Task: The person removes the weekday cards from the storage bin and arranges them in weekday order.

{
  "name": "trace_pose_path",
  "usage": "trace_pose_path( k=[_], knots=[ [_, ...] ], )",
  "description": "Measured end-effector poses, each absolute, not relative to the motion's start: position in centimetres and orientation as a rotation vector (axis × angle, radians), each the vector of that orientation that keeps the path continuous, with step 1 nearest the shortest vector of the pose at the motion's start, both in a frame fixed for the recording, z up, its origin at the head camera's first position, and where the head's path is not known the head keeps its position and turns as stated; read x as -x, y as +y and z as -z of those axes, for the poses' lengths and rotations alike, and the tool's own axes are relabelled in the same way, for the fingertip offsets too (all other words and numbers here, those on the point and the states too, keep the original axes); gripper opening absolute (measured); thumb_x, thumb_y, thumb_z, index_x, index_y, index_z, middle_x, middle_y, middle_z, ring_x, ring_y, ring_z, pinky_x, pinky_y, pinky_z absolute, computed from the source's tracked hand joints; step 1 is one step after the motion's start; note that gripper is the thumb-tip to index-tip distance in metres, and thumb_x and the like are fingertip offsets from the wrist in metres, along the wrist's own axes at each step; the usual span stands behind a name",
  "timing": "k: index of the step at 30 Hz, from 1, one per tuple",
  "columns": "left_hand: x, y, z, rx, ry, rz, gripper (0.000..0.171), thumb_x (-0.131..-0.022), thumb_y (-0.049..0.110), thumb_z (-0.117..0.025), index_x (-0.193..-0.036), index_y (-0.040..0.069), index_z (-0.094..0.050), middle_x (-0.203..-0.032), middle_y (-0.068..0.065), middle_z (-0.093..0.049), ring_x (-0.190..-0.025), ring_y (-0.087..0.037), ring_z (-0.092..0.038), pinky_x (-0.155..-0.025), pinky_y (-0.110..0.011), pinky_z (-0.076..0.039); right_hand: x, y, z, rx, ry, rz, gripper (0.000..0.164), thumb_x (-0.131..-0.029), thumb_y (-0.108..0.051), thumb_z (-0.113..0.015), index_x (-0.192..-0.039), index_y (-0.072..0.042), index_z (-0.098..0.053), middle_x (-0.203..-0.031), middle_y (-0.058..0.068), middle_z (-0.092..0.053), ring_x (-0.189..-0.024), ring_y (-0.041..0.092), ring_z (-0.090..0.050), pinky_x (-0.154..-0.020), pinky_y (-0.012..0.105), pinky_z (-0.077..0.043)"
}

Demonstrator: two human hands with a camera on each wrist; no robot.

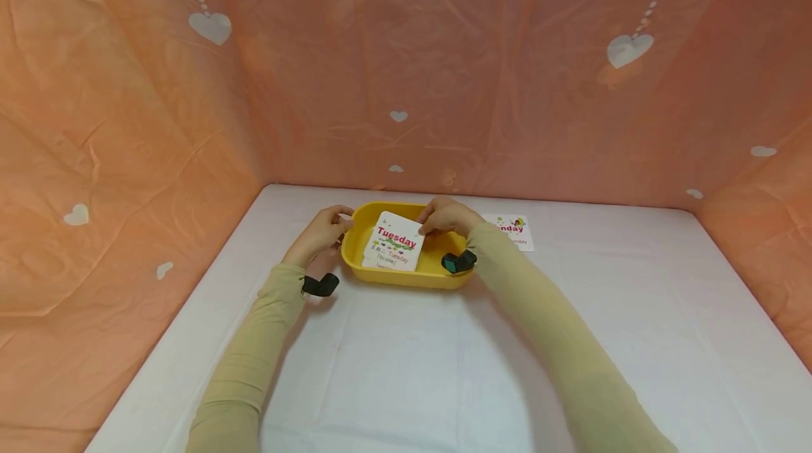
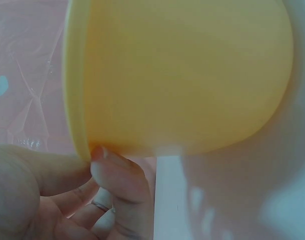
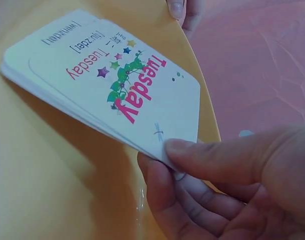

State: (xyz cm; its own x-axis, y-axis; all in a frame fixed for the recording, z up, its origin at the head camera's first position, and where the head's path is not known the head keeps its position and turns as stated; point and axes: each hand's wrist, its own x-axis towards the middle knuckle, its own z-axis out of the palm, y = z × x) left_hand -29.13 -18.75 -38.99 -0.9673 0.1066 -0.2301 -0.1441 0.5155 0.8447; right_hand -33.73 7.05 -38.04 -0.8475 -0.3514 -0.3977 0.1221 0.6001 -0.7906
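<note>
And here we are: one big orange-pink cloth [image 1: 444,72], printed with white hearts, walls in one white-covered table [image 1: 393,368]. Two arms in beige sleeves [image 1: 558,319] stretch in from the near side, a dark wrist device [image 1: 321,285] on each, two in all.

Near the table's far edge sits one yellow tray [image 1: 406,281], round-ended, its long axis running left to right across the person's front. The left hand [image 1: 322,233] has the tray's left end, thumb and finger pinching the rim!

Over to the right hand [image 1: 450,215], reaching in over the far rim: thumb on top, fingers beneath, it grips a stack of cards [image 1: 393,245] by the upper right corner. The stack is inside the tray, towards its left half, tilted, with the gripped corner raised above the tray floor. How many cards are in it, I can't tell, but there are several, and one underneath peeks out with a line of phonetic lettering.

On top, one Tuesday card [image 3: 132,85]! Its print faces up and reads upright for the person, the top edge pointing away and leaning a little right; the longer side seems to run near to far. Four little stars and a green vine decorate it.

Outside, right of the tray, one Monday card [image 1: 520,233] lies face up on the table, partly hidden behind the right sleeve.
</note>
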Motion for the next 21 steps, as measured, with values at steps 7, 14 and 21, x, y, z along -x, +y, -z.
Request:
trace_pose_path(
  k=[7,14,21],
  knots=[
    [29.14,-18.86,39.02,0.037,2.499,-1.423,0.035,-0.101,0.016,-0.049,-0.134,0.006,-0.046,-0.100,-0.018,-0.051,-0.071,-0.023,-0.052,-0.060,-0.034,-0.047,33.60,7.21,37.93,0.142,2.321,1.203,0.023,-0.085,0.003,-0.069,-0.106,0.006,-0.064,-0.106,0.018,-0.064,-0.080,0.021,-0.065,-0.076,0.031,-0.054],
    [29.20,-18.94,39.14,0.019,2.508,-1.428,0.035,-0.101,0.015,-0.049,-0.134,0.004,-0.046,-0.100,-0.018,-0.051,-0.069,-0.021,-0.052,-0.058,-0.033,-0.046,33.51,7.35,37.78,0.156,2.314,1.217,0.024,-0.086,0.004,-0.066,-0.109,0.008,-0.063,-0.105,0.019,-0.064,-0.078,0.021,-0.064,-0.078,0.034,-0.053],
    [29.32,-18.75,39.06,0.018,2.503,-1.424,0.036,-0.101,0.015,-0.049,-0.135,0.004,-0.046,-0.103,-0.020,-0.052,-0.071,-0.023,-0.053,-0.059,-0.033,-0.047,33.50,7.68,37.84,0.149,2.343,1.205,0.024,-0.085,0.005,-0.066,-0.109,0.007,-0.062,-0.100,0.018,-0.064,-0.071,0.020,-0.064,-0.074,0.033,-0.054]
  ],
)
